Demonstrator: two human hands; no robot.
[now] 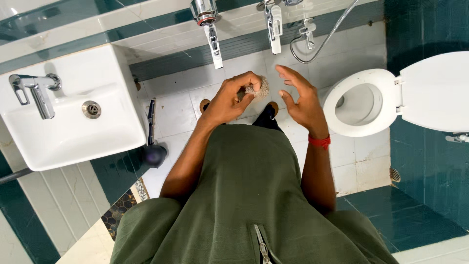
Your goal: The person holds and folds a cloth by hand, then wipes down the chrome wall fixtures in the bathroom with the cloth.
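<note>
Tiled bathroom floor [178,115], white sink [73,132], toilet [361,102], teal walls [430,166]

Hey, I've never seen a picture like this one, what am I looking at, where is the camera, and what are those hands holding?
The camera sits on a person's head and looks straight down, so you see their green top, both arms and the bathroom floor below. There is only this one view. The left hand pinches a small fuzzy, brownish scrubbing pad. The right hand, with a red band at the wrist, is open beside the pad and holds nothing. To the left is a white washbasin with a chrome tap. To the right is a white toilet, lid raised. Wall taps and a hose are at the top, and a dark brush lies on the floor by the basin.
</note>
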